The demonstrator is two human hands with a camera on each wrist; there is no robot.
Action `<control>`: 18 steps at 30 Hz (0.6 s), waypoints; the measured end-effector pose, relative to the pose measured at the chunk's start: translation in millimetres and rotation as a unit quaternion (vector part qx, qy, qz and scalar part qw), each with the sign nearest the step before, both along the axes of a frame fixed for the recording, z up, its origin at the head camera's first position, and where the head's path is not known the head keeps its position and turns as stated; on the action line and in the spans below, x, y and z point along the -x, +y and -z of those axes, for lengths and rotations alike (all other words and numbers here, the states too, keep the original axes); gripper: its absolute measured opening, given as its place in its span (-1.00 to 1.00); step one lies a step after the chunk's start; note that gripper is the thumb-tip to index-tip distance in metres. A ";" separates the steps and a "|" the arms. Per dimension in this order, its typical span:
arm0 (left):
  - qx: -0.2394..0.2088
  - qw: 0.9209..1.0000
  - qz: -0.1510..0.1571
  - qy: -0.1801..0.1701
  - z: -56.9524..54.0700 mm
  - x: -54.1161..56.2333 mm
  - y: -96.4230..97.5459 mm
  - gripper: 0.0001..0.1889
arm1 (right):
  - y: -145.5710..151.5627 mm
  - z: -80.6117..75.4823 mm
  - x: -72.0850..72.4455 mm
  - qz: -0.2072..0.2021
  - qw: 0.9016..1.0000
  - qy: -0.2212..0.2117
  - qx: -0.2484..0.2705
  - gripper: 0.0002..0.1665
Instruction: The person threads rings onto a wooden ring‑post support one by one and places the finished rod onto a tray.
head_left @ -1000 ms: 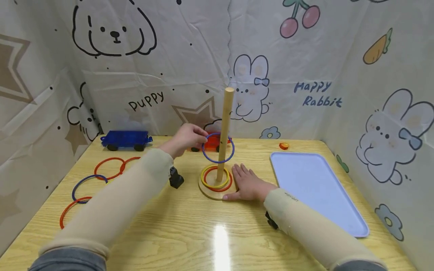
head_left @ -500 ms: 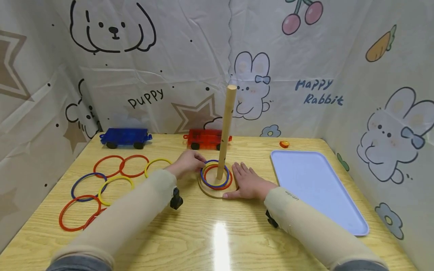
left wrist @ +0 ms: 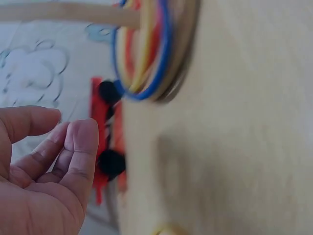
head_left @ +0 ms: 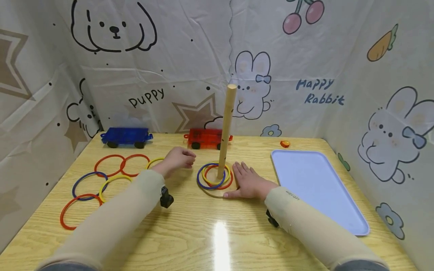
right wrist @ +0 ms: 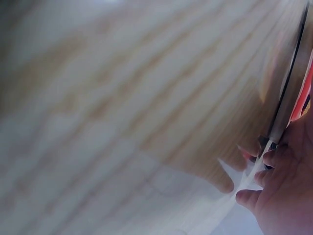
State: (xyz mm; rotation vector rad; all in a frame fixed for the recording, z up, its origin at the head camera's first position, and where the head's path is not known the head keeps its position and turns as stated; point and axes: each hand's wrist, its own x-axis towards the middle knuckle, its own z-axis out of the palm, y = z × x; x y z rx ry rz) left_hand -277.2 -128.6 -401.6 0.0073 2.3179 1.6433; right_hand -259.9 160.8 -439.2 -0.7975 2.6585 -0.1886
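Note:
In the head view a wooden peg [head_left: 226,128] rises from a round base [head_left: 213,194]. Around its foot lie a red ring [head_left: 231,183], a yellow ring [head_left: 229,174] and a blue ring [head_left: 197,180], the blue one on top and shifted left past the base. My left hand [head_left: 178,160] hovers just left of these rings. The left wrist view shows its fingers loosely bent, thumb apart from the fingertips, nothing between them. My right hand [head_left: 249,183] rests flat with spread fingers at the base's right edge.
Several loose red, blue and yellow rings lie at the table's left, among them a blue ring [head_left: 73,188], partly hidden by the left arm. A blue wagon [head_left: 127,137] and a red wagon [head_left: 205,138] stand at the back. A pale blue tray [head_left: 315,184] lies right; a small orange piece [head_left: 285,143] sits behind it.
My left hand lowered the blue ring down the peg to the base, let it go and drew back left. The blue ring slid slightly left. My right hand stayed in place.

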 end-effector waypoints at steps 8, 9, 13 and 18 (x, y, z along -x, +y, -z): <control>0.000 0.999 -0.039 0.013 -26.2 0.4 -67.3 -0.57 | 0.1 -2.1 -0.1 0.004 1.000 -0.003 -0.001 0.42; 0.004 0.999 -0.045 0.013 -26.8 -0.4 -76.6 -0.56 | 0.1 -2.2 0.1 0.004 1.000 -0.004 -0.001 0.42; 0.016 0.998 -0.067 0.004 -18.1 -3.3 -107.7 -0.53 | 0.6 -1.5 1.0 0.004 1.000 -0.005 0.000 0.43; 0.038 0.996 -0.079 -0.024 1.3 -6.6 -133.8 -0.49 | 0.6 -0.4 1.3 0.003 1.000 -0.010 0.000 0.43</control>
